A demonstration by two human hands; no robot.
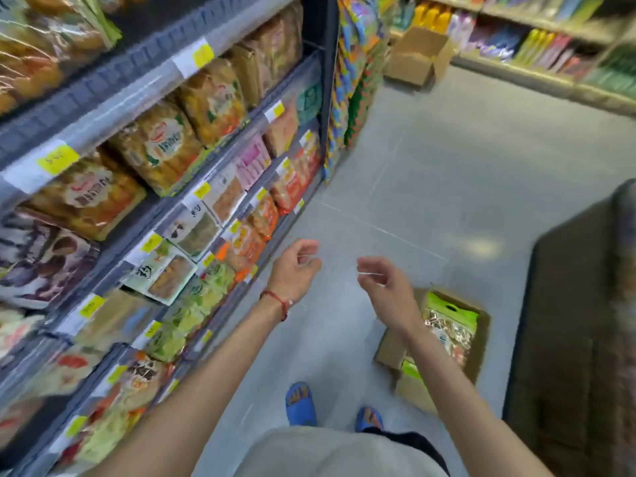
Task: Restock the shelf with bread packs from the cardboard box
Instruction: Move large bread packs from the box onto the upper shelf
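A cardboard box (478, 352) stands open on the grey floor at lower right, with green-topped bread packs (451, 321) inside. The shelf (113, 98) runs along the left, its rows filled with bread packs (161, 149) and other wrapped goods. My left hand (296, 266), with a red string on the wrist, hangs in the air beside the lower shelves with loosely curled fingers and holds nothing. My right hand (382, 280) hovers above and left of the box, fingers loosely curled, holding nothing.
A second open cardboard box (416, 56) sits on the floor far down the aisle. Another stocked shelf (550, 39) lines the far right. A dark, blurred object (578, 321) stands at the right edge. My feet in blue sandals (301, 404) are on the floor below.
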